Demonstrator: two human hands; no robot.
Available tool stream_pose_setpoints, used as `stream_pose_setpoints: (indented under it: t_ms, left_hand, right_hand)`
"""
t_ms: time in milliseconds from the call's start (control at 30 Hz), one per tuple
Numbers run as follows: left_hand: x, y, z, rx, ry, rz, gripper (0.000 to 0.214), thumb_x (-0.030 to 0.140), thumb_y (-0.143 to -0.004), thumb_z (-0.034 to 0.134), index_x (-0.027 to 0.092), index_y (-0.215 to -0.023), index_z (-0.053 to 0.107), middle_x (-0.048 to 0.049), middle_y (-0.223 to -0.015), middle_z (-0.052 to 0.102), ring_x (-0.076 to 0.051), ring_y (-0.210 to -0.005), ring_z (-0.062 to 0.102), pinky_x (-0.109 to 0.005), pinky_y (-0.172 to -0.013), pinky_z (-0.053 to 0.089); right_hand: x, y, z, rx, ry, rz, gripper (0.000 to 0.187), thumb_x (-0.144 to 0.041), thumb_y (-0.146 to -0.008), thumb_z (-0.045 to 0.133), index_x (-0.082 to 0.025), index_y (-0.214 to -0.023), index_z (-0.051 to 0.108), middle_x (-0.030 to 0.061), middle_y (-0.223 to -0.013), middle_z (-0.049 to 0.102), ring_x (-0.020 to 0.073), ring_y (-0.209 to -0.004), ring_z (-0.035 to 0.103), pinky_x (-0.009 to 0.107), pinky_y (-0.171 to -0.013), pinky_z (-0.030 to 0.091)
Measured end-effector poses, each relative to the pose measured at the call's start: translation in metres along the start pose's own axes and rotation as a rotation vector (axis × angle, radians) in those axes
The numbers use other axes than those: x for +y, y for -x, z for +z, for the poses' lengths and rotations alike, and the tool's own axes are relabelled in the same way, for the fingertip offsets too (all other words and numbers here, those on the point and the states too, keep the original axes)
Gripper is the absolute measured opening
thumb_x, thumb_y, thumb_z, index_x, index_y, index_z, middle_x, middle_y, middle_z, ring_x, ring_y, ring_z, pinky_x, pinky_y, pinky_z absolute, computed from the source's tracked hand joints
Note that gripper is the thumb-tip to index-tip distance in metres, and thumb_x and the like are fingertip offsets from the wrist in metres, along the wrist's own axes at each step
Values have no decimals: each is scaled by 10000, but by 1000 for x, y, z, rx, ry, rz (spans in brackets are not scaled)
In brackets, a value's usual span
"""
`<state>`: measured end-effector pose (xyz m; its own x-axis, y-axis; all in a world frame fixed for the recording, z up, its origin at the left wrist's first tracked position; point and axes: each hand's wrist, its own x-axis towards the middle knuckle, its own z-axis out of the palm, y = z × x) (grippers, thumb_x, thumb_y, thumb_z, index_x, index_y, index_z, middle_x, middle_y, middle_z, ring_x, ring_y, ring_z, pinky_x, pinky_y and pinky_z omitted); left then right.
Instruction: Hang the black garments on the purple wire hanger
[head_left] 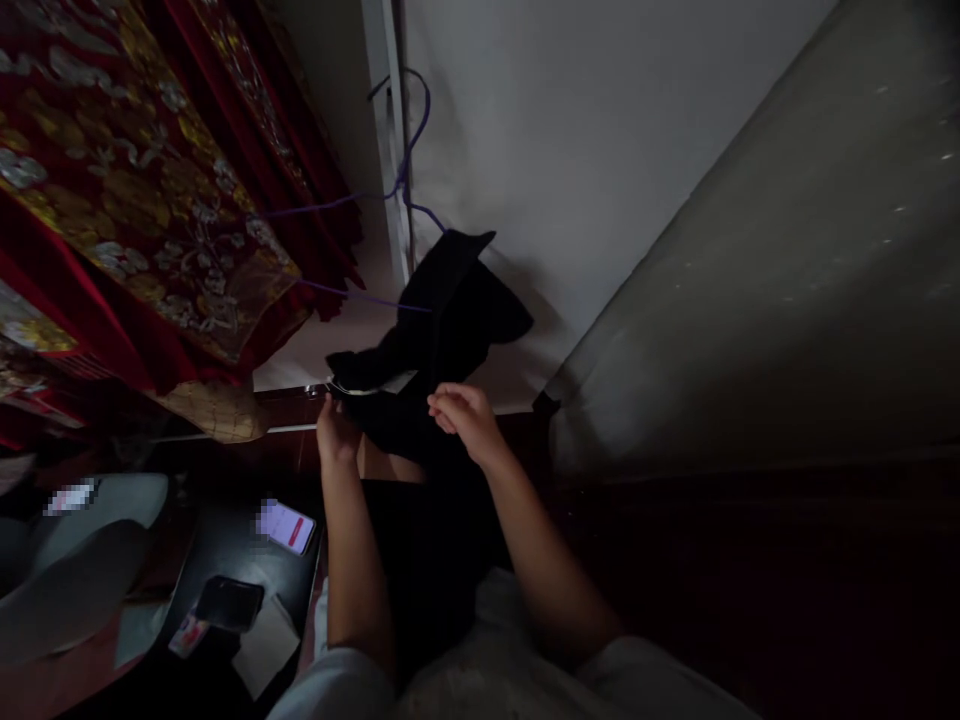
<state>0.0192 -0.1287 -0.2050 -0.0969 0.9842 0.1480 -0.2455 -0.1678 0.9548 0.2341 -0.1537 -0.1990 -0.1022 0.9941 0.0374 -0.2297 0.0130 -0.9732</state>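
Observation:
A black garment (442,320) hangs over a purple clothesline (352,296) in front of a white wall. My left hand (335,430) grips the garment's lower left edge, close to a pale band in the cloth. My right hand (461,415) is closed in a pinch on the dark fabric at its lower right. Both forearms reach up from the bottom of the view. More of the black cloth hangs down between my arms.
A red and gold patterned curtain (127,190) fills the upper left. A lit phone (287,526) and a dark phone (229,602) lie on a dark table at lower left. A grey slanted panel (787,250) stands at right.

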Motion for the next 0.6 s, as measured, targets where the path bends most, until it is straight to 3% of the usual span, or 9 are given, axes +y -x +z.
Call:
stream_pose_setpoints:
  t_ms: [67,133,200,267,300,400,467,533,600]
  left_hand:
    - [0,7,4,64,111,-30,344,457,-1036,474,225,-812,594,-31,-836,650,-178,-890,649,-344,-888,503]
    - [16,11,11,107,228,-11,224,430,-959,634,223,-874,636,-16,-913,674,-150,-926,656,-299,-914,503]
    - [38,18,26,67,303,41,217,413,-874,770,225,-918,670,-2,-946,675,-131,-932,653,-255,-889,501]
    - [56,31,49,-30,246,101,228,407,-848,817,225,-928,706,0,-947,678,-125,-911,653,-238,-858,503]
    - [62,38,61,-66,156,145,205,399,-863,810,224,-930,726,-7,-961,688,-131,-923,659,-247,-879,506]
    - [75,46,90,-95,-179,387,143,357,-910,770,219,-947,772,-48,-1053,710,-193,-1113,662,-352,-1073,478]
    - [79,36,98,-102,-317,555,178,390,-930,742,215,-955,764,-70,-1164,698,-228,-1249,615,-410,-1167,417]
    - [77,19,97,-203,-366,569,296,497,-991,628,222,-1038,726,-88,-1263,681,-232,-1292,594,-421,-1172,418]
    - [67,3,88,-409,-426,434,485,625,-1034,434,223,-1123,689,-112,-1270,695,-242,-1269,615,-431,-1130,462]
  right_hand:
    - [-6,2,-10,-31,105,-4,455,-495,-790,716,-198,-557,462,-45,-516,434,66,-457,340,239,-467,252]
    - [-13,4,-14,19,202,-115,389,-499,-806,741,-195,-669,541,-20,-615,525,103,-569,473,246,-549,367]
    - [-17,7,-10,37,275,-259,376,-453,-757,811,-198,-979,645,49,-940,684,176,-857,634,292,-755,500]
    - [-15,10,2,-42,325,-355,677,-408,-710,864,-216,-1295,581,111,-1312,645,248,-1181,619,372,-999,501]
    - [-14,11,8,-88,330,-376,733,-407,-730,855,-218,-1366,543,122,-1392,610,264,-1256,594,396,-1066,478]
    - [-14,11,21,-110,293,-355,489,-445,-902,691,-208,-1320,606,99,-1264,689,258,-1183,645,397,-1049,502]
    - [-23,9,19,-60,281,-337,364,-459,-954,606,-198,-1195,683,75,-1112,732,249,-1067,680,379,-970,535]
    - [-41,6,7,-52,310,-341,325,-454,-927,630,-181,-1077,722,57,-991,741,235,-950,690,354,-885,550]
    - [-67,3,-10,-135,379,-329,281,-427,-869,691,-162,-949,736,38,-857,724,201,-792,670,310,-753,545]
